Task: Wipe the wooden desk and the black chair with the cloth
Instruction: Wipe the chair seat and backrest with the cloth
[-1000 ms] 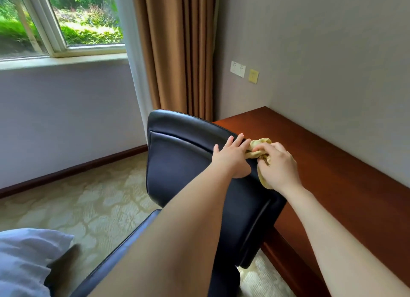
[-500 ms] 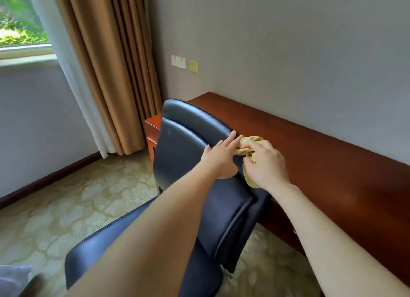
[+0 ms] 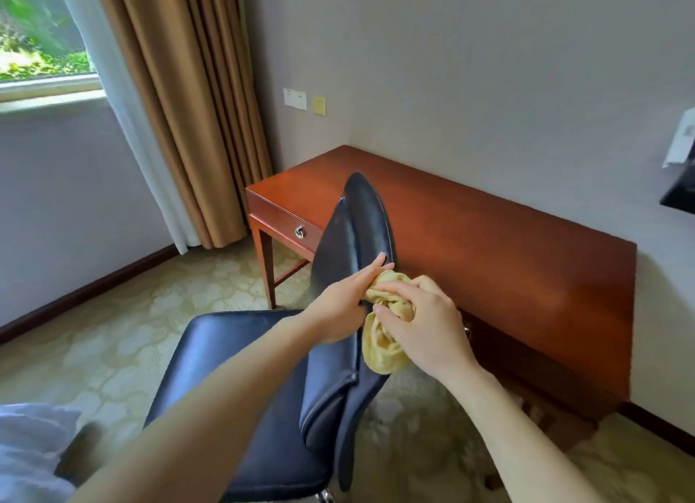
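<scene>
The right hand (image 3: 425,329) is gripping a crumpled yellow cloth (image 3: 383,346) in curled fingers, pressing it against the rear of the backrest of the black leather chair (image 3: 361,220). The left hand (image 3: 340,303) is resting on the backrest's front, fingers straight and together. The chair is standing just beside the reddish-brown wooden desk (image 3: 507,258).

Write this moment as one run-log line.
stage: wiping chair | right hand: grips yellow cloth against black chair | left hand: rests on chair | wooden desk: behind chair
</scene>
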`<state>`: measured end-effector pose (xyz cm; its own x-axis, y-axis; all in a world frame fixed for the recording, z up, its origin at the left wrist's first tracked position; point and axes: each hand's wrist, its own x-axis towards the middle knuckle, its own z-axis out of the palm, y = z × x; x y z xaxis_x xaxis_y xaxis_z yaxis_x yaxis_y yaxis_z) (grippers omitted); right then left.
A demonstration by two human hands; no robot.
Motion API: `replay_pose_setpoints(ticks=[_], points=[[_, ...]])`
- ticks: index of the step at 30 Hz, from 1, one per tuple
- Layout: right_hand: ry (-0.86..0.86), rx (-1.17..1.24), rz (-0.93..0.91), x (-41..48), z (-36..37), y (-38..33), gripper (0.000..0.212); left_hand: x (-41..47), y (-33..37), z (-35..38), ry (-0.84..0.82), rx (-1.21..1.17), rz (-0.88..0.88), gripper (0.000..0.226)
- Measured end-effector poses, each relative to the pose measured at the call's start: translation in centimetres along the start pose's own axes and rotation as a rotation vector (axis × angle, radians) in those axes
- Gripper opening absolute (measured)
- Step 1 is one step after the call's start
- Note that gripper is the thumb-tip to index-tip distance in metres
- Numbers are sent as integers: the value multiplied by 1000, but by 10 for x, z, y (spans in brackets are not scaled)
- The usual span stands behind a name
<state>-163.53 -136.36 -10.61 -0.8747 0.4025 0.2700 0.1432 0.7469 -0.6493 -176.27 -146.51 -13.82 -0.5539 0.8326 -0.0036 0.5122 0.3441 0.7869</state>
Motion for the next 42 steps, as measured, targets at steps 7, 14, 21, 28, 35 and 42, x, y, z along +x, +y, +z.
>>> replay_pose_setpoints(ticks=[7,14,21,28,35,42], points=[[-192,224,-103,-64,-1,-22,28,-89,23,-1,-4,-259,-135,71],[-311,520,-169,-101,14,-53,34,-176,41,-23,118,-179,-208,35],[-45,454,-242,-105,25,-67,31,-236,21,-37,321,200,-161,43],[218,182,-164,-81,45,-81,29,-284,-19,-88,208,177,-188,60],[491,-51,148,-68,78,-95,27,-296,-65,-157,-52,236,-32,60],[611,-209,275,-103,118,-125,25,-303,-93,-207,-213,347,187,62]])
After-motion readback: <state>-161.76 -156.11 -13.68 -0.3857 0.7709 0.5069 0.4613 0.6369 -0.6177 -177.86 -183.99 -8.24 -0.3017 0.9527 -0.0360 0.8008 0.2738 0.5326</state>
